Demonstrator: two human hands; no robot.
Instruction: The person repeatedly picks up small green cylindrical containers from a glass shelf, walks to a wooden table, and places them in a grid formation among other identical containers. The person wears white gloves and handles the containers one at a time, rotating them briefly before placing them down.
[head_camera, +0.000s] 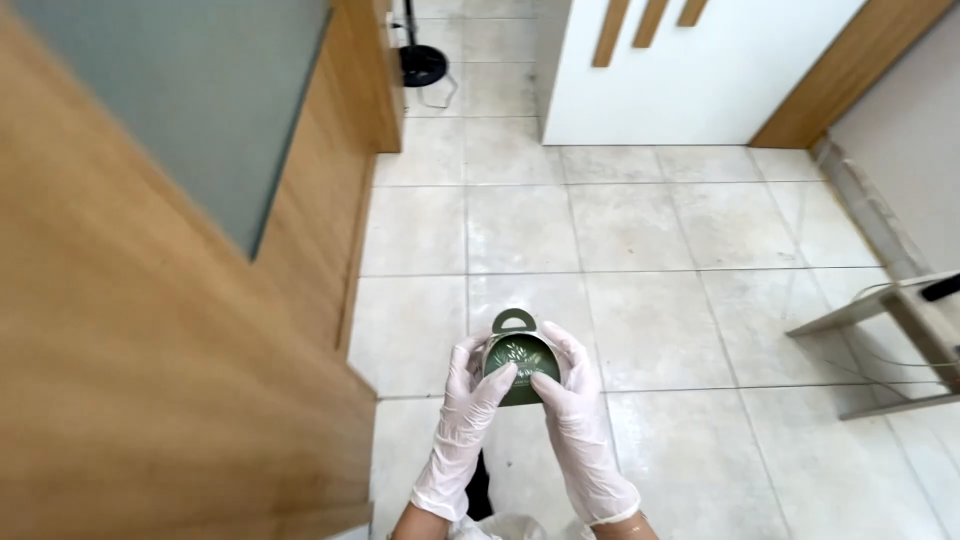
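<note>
Both of my hands wear thin white gloves and together hold a small dark green package (519, 352) with a round face and a hanging tab on top. My left hand (470, 395) wraps its left side, thumb pressed on the front. My right hand (575, 395) cups the right side, thumb also on the front. The package is held at waist height above a tiled floor (640, 240).
A wooden door with a frosted glass panel (190, 110) fills the left. A white wall panel with wooden slats (690, 70) stands ahead. A wooden frame with a cable (900, 320) sits at the right. A black round base (422, 65) lies far back.
</note>
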